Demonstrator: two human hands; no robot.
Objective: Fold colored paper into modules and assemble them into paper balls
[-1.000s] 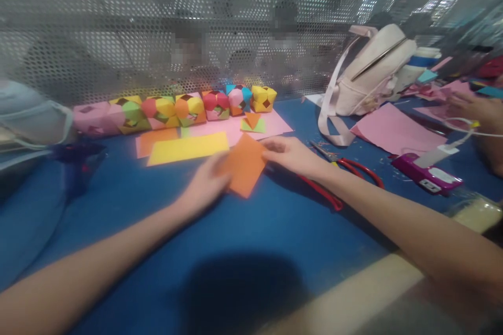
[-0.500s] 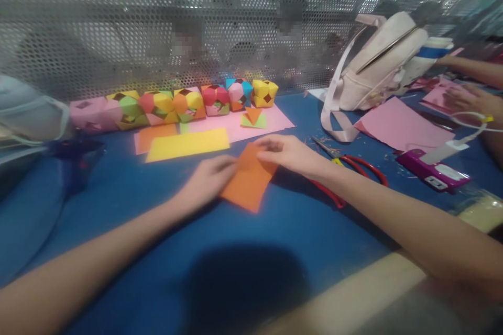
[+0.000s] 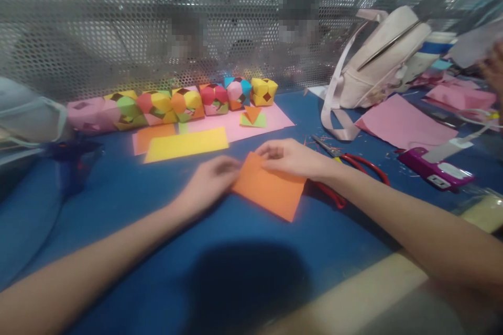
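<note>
An orange paper [image 3: 271, 188] is held low over the blue table [image 3: 149, 251], one corner pointing towards me. My left hand [image 3: 214, 178] pinches its left corner. Fingers of my right hand [image 3: 281, 157] are closed on its upper edge. Beyond my hands lie a yellow paper strip [image 3: 186, 145], another orange sheet [image 3: 155, 137] and a large pink sheet [image 3: 275, 118]. On the pink sheet rests a small green piece with an orange folded triangle [image 3: 252, 114]. Red-handled scissors [image 3: 363, 165] lie under and beyond my right forearm.
A row of folded paper cubes [image 3: 157, 107] stands at the back, before a perforated metal screen [image 3: 129, 36]. To the right are a white backpack [image 3: 381, 57], a pink sheet [image 3: 406, 123] and a purple power strip [image 3: 436, 167]. Another person's hand [image 3: 493, 68] shows at the right edge.
The orange paper now shows a wider face, and its near corner has swung right. My hands remain close together on it. At the right, the other person's hands have moved off the pink paper.
</note>
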